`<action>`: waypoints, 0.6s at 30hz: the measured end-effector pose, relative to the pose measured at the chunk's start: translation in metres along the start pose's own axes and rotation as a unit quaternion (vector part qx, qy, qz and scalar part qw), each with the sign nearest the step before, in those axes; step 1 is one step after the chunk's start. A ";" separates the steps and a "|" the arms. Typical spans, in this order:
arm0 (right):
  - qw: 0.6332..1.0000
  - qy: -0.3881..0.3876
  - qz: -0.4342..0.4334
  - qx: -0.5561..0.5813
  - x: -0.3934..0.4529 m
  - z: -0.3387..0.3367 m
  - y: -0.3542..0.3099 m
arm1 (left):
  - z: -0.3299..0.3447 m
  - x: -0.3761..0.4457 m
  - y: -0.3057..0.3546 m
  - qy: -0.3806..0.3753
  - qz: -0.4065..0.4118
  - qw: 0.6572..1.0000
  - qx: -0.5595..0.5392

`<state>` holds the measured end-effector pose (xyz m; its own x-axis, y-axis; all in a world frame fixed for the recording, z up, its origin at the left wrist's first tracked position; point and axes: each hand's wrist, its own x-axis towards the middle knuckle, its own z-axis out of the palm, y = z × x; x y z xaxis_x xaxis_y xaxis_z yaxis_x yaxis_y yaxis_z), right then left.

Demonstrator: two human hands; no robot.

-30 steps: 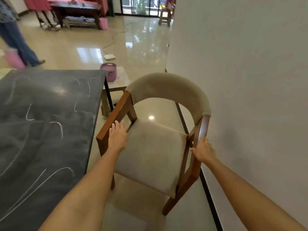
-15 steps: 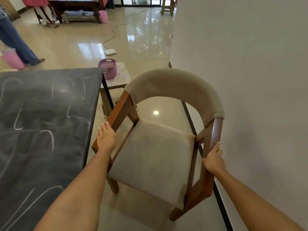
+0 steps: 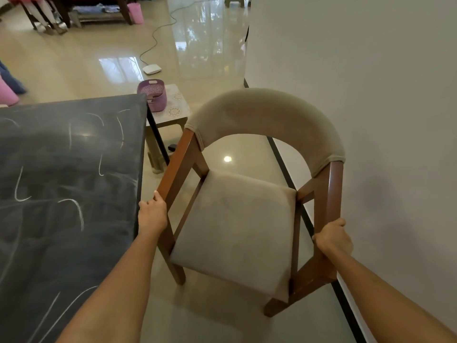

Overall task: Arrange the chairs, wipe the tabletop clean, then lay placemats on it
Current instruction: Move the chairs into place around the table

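A wooden armchair [image 3: 237, 219] with a beige seat and a curved beige backrest stands between the dark tabletop [image 3: 64, 184] and the wall, its front turned toward me. My left hand [image 3: 152, 214] grips the front end of its left armrest. My right hand [image 3: 333, 237] grips the right armrest's front post. The tabletop is dark grey and streaked with white chalk-like marks; its right edge lies just left of the chair.
A small pale side table [image 3: 170, 112] carrying a purple basket [image 3: 152, 94] stands beyond the tabletop's far corner. The white wall [image 3: 371, 95] runs close on the right. A white device [image 3: 151, 69] with a cable lies on the glossy floor. Furniture stands far back.
The chair has come closer to me and turned a little. My left hand went from lying flat on the armrest to gripping its front end; my right hand slid down the right post.
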<state>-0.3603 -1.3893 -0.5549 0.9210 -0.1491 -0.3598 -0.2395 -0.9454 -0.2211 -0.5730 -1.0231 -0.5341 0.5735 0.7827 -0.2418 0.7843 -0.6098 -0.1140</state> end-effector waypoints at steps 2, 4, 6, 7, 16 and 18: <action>1.000 0.022 0.007 0.006 -0.001 0.005 -0.001 | 0.005 0.006 -0.005 -0.016 0.008 1.000 0.004; 0.999 0.041 0.015 0.024 0.000 0.010 -0.002 | 0.010 0.013 -0.009 -0.013 0.020 1.000 -0.006; 0.997 0.055 0.024 0.050 0.004 0.012 -0.003 | 0.013 0.017 -0.014 -0.010 0.034 0.999 -0.027; 0.996 0.058 0.026 0.063 0.005 0.012 -0.004 | 0.014 0.020 -0.017 -0.013 0.044 0.998 -0.039; 0.995 0.056 -0.010 0.079 0.031 -0.002 -0.010 | 0.013 0.043 -0.017 -0.059 0.086 0.989 -0.109; 0.995 0.050 -0.019 0.081 0.044 -0.008 -0.014 | 0.011 0.049 -0.008 -0.063 0.081 0.988 -0.114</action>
<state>-0.3138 -1.3851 -0.5603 0.9544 -0.1503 -0.2579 -0.2432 -0.8926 -0.3797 -0.5539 -0.9806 -0.5555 0.6735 0.6458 -0.3596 0.7252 -0.6714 0.1524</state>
